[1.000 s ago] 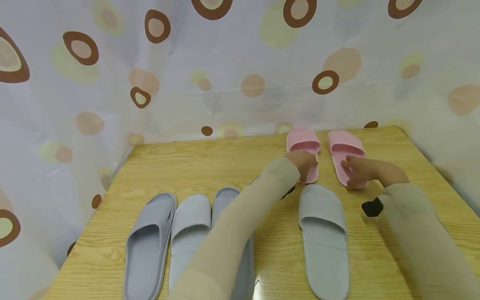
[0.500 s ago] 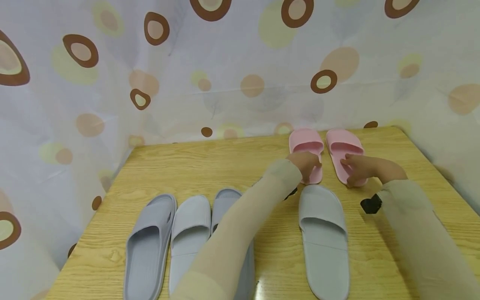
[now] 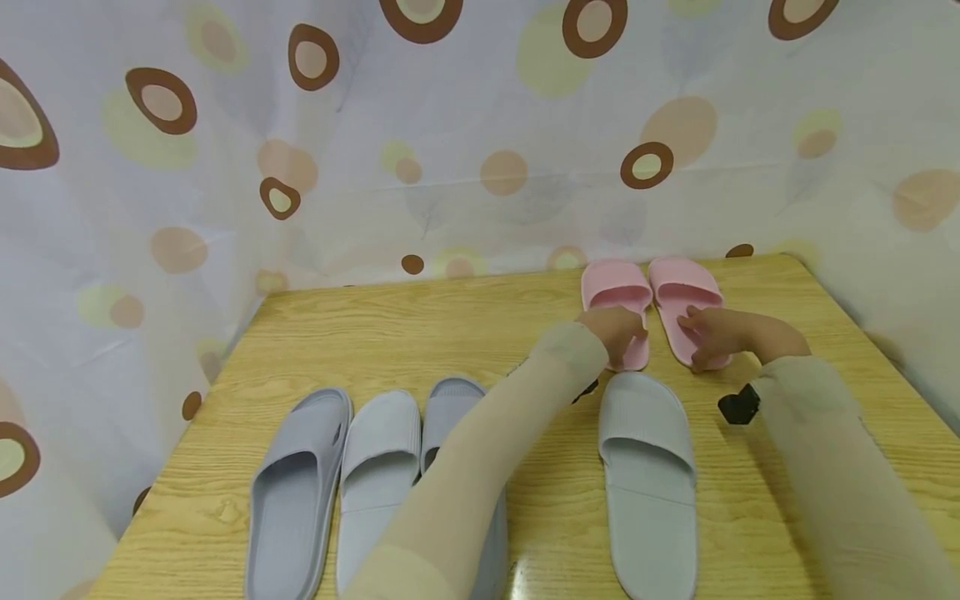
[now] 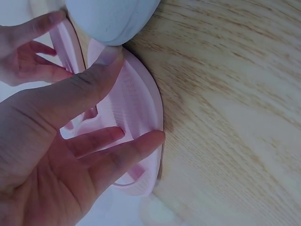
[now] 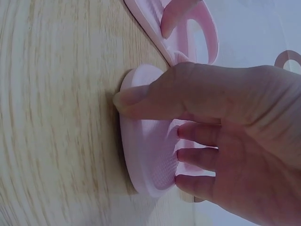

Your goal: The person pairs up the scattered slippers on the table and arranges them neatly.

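Two pink slippers lie side by side at the back of the table, toes toward the curtain, their straps right beside each other. My left hand (image 3: 613, 329) grips the heel half of the left pink slipper (image 3: 615, 275). In the left wrist view, its thumb is at the heel end and a fingertip is on the outer edge of the sole (image 4: 148, 92). My right hand (image 3: 723, 333) holds the right pink slipper (image 3: 684, 273). In the right wrist view, its thumb lies over the heel edge while the other fingertips touch the footbed (image 5: 150, 160).
A light grey slipper (image 3: 648, 517) lies just in front of the left pink one. Three more grey slippers, including a darker one (image 3: 288, 508), stand in a row at left, partly under my left forearm. A patterned curtain (image 3: 450, 125) borders the wooden table (image 3: 360, 333).
The left pink slipper has slid a little right and the right one a little left, each with its hand, narrowing the gap between them. The grey slippers have stayed in place.
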The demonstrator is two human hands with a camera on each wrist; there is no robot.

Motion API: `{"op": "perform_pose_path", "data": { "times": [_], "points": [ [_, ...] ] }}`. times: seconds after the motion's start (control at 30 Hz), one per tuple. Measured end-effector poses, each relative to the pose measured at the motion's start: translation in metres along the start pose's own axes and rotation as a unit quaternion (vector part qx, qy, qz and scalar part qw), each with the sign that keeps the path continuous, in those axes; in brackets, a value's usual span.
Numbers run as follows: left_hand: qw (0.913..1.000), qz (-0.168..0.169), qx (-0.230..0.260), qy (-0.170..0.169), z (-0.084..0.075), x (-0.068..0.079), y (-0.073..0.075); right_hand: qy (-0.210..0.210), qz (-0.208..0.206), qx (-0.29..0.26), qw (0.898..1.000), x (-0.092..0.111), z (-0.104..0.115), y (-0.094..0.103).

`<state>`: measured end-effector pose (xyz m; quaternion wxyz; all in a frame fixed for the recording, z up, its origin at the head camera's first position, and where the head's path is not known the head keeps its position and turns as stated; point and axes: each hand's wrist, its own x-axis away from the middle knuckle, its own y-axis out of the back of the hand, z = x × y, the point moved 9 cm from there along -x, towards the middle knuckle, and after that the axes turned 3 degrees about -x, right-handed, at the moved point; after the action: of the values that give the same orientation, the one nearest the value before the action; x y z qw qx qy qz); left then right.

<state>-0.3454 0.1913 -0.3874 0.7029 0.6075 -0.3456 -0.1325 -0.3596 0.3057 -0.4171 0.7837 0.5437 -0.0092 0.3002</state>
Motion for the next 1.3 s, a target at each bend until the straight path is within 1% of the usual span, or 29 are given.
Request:
{"op": "perform_pose_path", "data": {
  "times": [0.17,0.3,0.37,0.53,0.7,0.8,0.9,0.93,1.03,1.13,1.23,1.3],
  "points": [
    [0.9999,0.003,-0.010,-0.003,-0.002,-0.002,0.001,0.006,-0.009,0.018,1.000,-0.003,-0.002,0.001],
    [0.9998,0.008,-0.016,-0.002,-0.001,-0.004,-0.001,0.000,-0.008,0.023,1.000,-0.005,-0.002,0.002],
    [0.9999,0.009,-0.012,0.004,0.001,-0.005,-0.002,-0.001,-0.007,0.020,1.000,-0.005,-0.001,0.002],
    [0.9991,0.021,0.006,0.036,0.009,-0.006,-0.002,-0.002,-0.010,0.008,1.000,-0.007,0.004,0.004],
    [0.9983,0.035,0.004,0.047,0.012,-0.008,-0.002,-0.003,-0.006,0.013,1.000,-0.009,0.006,0.005],
    [0.9976,0.040,0.007,0.056,0.013,-0.008,-0.003,-0.011,-0.004,0.002,1.000,-0.009,0.006,0.005],
    [0.9963,0.047,0.013,0.071,0.013,-0.008,-0.005,-0.028,0.003,-0.018,0.999,-0.008,0.005,0.004],
    [0.9959,0.050,0.013,0.073,0.012,-0.008,-0.006,-0.033,0.005,-0.019,0.999,-0.007,0.005,0.004],
    [0.9955,0.066,0.003,0.068,0.008,-0.012,-0.010,-0.048,0.015,-0.010,0.999,-0.004,0.005,0.001],
    [0.9936,0.094,-0.017,0.060,0.002,-0.016,-0.015,-0.053,0.022,0.009,0.998,0.000,0.006,-0.001],
    [0.9898,0.121,-0.019,0.073,0.001,-0.018,-0.018,-0.060,0.025,0.005,0.998,0.002,0.007,-0.002],
    [0.9889,0.125,-0.020,0.078,0.003,-0.018,-0.018,-0.069,0.027,-0.009,0.997,0.003,0.007,-0.001]
  ]
}}
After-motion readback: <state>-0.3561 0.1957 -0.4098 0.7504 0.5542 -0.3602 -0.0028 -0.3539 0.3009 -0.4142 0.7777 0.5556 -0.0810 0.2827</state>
